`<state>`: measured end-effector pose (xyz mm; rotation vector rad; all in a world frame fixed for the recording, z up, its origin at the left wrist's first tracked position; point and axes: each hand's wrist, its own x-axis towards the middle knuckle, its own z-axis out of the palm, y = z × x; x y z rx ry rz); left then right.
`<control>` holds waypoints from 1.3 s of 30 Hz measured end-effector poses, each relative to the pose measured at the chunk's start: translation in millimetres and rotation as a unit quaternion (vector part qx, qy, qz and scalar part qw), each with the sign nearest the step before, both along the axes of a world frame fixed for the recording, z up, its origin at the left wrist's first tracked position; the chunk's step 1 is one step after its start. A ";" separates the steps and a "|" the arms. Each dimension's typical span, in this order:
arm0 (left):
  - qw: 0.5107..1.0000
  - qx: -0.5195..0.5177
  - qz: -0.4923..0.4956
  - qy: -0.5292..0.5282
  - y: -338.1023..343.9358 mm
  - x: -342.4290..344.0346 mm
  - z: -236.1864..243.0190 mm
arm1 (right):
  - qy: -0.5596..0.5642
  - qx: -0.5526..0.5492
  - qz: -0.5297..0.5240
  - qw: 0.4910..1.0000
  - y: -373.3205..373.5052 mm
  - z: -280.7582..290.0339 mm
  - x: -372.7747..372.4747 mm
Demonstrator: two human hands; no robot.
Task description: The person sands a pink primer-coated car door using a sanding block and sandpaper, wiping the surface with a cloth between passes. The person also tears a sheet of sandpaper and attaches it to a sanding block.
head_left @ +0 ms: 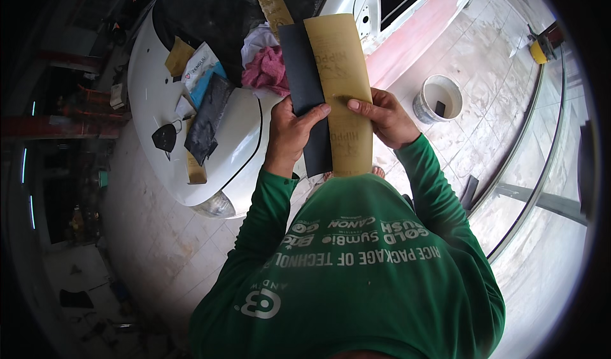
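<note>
A sheet of sandpaper (344, 53) is stretched upright between my two hands, in front of my chest. Its left part shows the dark grit side and its right part the tan paper backing, so it appears folded lengthwise. My left hand (287, 136) is closed on the dark edge, thumb lying across the front. On the tan side, my right hand (388, 118) pinches the sheet with its thumb in front and fingers behind. Just beyond the sheet, a tan sandpaper strip (270, 4) and a pink cloth (266, 70) rest on the white car (238, 146).
On the car's hood lie a black face mask (165, 137), a dark crumpled sheet (210, 114), a blue and white packet (202, 71) and a tan paper piece (180, 56). A white bucket (421, 109) stands on the tiled floor at right, near a pinkish car panel (426, 28).
</note>
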<state>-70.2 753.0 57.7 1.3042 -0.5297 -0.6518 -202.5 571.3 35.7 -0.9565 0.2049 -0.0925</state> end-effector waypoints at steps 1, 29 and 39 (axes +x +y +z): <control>1.000 0.002 -0.003 0.003 -0.5 -0.7 0.7 | 0.005 0.004 -0.003 1.000 3.6 1.1 -3.1; 0.993 0.086 -0.079 0.019 13.3 -22.8 -6.6 | 0.033 -0.114 -0.015 0.993 15.7 -10.7 -44.3; 0.996 0.067 -0.065 0.012 5.5 -22.1 -4.6 | 0.012 -0.180 -0.081 0.980 -8.3 23.2 -11.5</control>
